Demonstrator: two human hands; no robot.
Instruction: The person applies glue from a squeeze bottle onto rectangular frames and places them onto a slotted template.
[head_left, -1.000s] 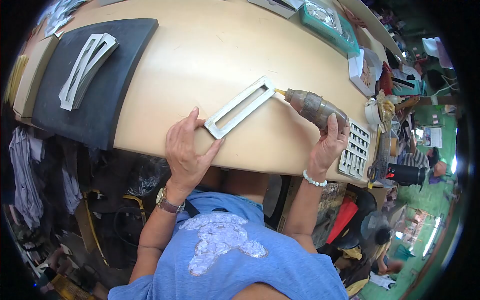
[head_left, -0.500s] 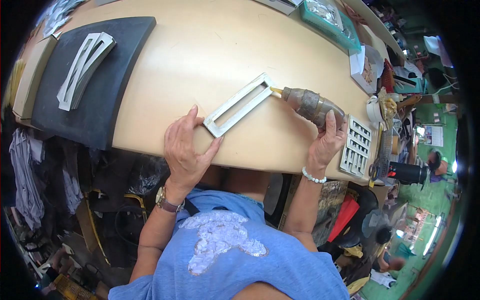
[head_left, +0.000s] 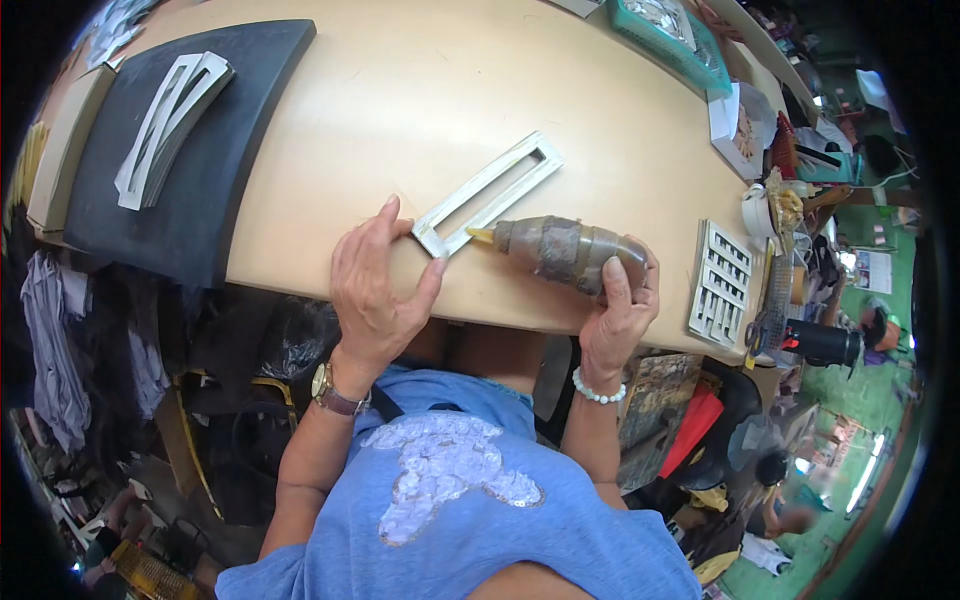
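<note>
A pale rectangular frame with a long slot lies slanted on the table. My left hand is at its near-left end, thumb and fingers apart on either side of the corner and touching it. My right hand is wrapped round the wide end of a brown, taped bottle. The bottle lies nearly level in the air, its yellow nozzle pointing left at the frame's near end. A stack of similar slotted pieces rests on a dark board at the left.
Cut-out pieces lie at the table's right edge. Behind them are a white tape roll, scissors and a black cylinder. At the back right are a teal basket and a white box.
The bottle in my right hand has moved left and down, its nozzle going from the frame's far end to its near end. My left hand has stayed almost where it was.
</note>
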